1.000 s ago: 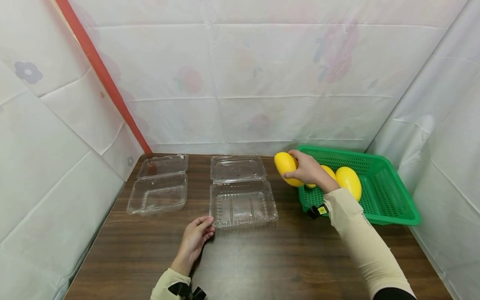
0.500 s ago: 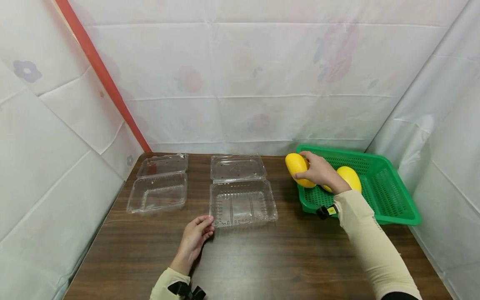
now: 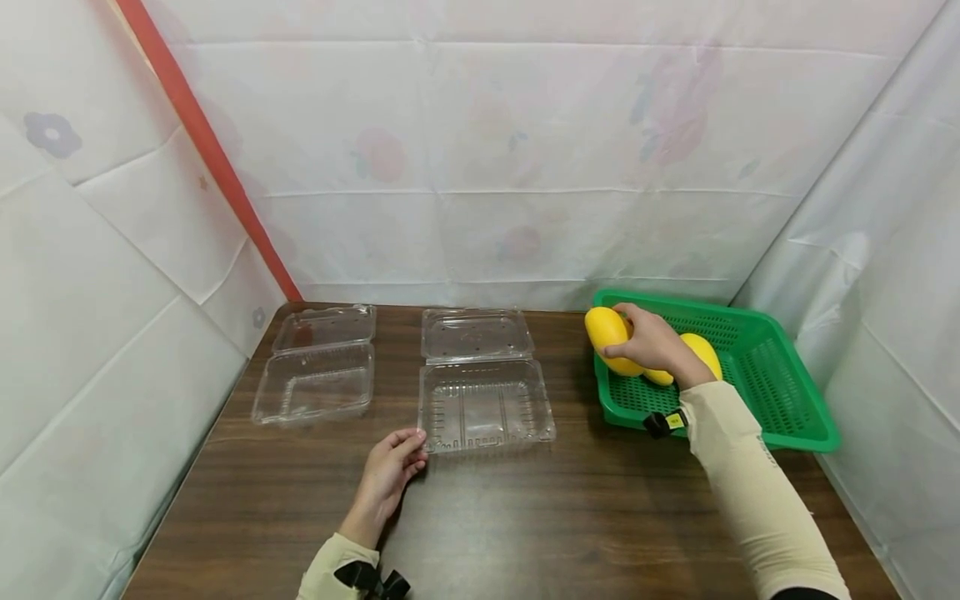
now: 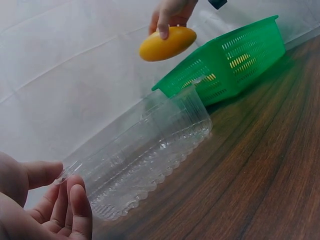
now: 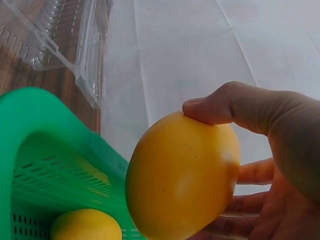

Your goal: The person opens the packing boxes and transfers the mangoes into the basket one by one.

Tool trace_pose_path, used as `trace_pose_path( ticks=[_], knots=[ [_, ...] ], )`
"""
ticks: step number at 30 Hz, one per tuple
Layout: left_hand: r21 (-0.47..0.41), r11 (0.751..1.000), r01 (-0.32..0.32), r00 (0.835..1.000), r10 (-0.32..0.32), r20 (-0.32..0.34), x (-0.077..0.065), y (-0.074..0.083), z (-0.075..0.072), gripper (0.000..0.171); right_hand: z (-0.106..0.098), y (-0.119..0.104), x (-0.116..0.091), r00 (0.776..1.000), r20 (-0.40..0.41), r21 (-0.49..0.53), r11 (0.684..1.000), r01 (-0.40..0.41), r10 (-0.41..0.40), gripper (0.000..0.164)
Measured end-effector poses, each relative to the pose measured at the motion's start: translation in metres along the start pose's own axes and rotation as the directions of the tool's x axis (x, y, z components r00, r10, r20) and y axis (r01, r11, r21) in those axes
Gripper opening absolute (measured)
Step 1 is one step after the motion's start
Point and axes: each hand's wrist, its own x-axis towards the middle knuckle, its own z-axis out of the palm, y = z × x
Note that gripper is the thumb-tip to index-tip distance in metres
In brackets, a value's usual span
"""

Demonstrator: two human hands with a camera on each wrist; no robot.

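Observation:
My right hand (image 3: 654, 340) grips a yellow mango (image 3: 611, 340) above the left end of a green plastic basket (image 3: 795, 400). In the right wrist view the thumb lies across the top of the mango (image 5: 182, 175), with the fingers behind it. More yellow mangoes (image 3: 702, 354) lie inside the basket, partly hidden by my right hand and wrist. With thumb and fingers my left hand (image 3: 388, 471) pinches the front left corner of a clear plastic clamshell box (image 3: 486, 408). That box lies with its lid (image 3: 477, 335) folded back toward the wall, and nothing is in it.
To the left, a second clear clamshell box (image 3: 315, 385) lies with its lid back on the brown wooden table (image 3: 510, 533). A white patterned sheet (image 3: 480, 167) hangs behind the table and along both sides. A red strip (image 3: 213, 158) runs down the left corner.
My right hand has moved right with the mango, from beside the basket's left rim to over its left end. My left hand stays at the box corner.

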Motion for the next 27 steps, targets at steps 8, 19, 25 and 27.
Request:
trace_pose_path(
  ticks=[8, 19, 25, 27],
  knots=[
    [0.005, 1.0, 0.006, 1.0, -0.006, -0.006, 0.002, -0.002, 0.001, 0.008, -0.003, 0.012, -0.003, 1.0, 0.019, 0.013, 1.0, -0.02, 0.019, 0.086],
    [0.003, 1.0, 0.003, 1.0, -0.003, -0.006, 0.001, -0.003, 0.003, 0.008, -0.001, 0.03, -0.015, 0.997, 0.046, 0.032, 0.998, -0.062, 0.061, 0.085],
    [0.008, 1.0, 0.003, 1.0, -0.003, -0.004, 0.002, -0.003, 0.003, 0.008, 0.004, 0.039, -0.018, 0.992, 0.088, 0.035, 0.995, -0.089, 0.086, 0.086],
    [0.008, 1.0, 0.002, 1.0, -0.001, -0.002, 0.002, -0.004, 0.003, 0.008, 0.005, 0.043, -0.019, 0.991, 0.097, 0.035, 0.995, -0.097, 0.094, 0.086]
  ],
)
